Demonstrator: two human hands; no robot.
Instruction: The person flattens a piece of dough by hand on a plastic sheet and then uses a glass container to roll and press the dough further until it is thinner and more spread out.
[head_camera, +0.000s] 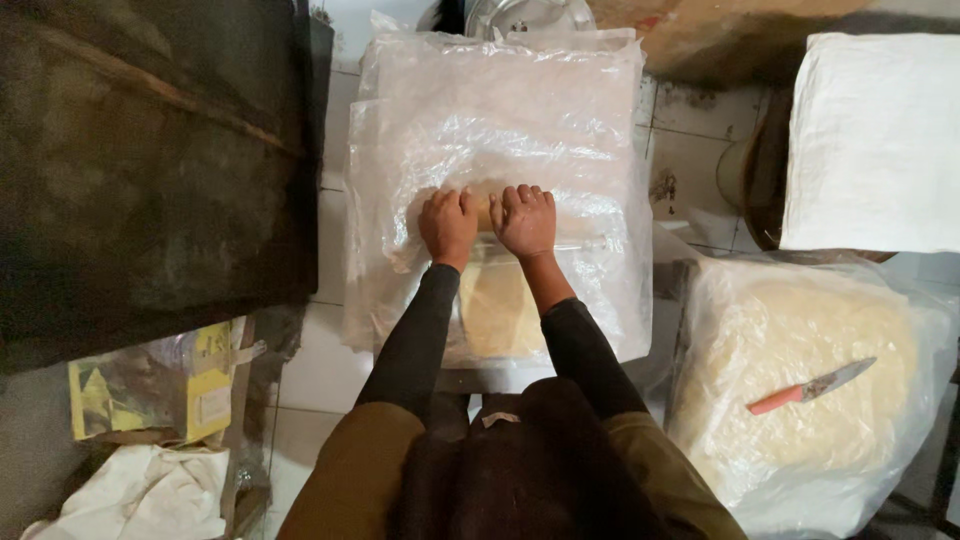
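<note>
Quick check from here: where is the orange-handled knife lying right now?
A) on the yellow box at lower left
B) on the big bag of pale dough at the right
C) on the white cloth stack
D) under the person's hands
B: the orange-handled knife lies on the bagged pale dough, apart from both hands.

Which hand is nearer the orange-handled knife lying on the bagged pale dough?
Right. The right hand presses the clear plastic sheet on the side toward the orange-handled knife, which lies off to its lower right; the left hand sits beside it, farther away.
</note>
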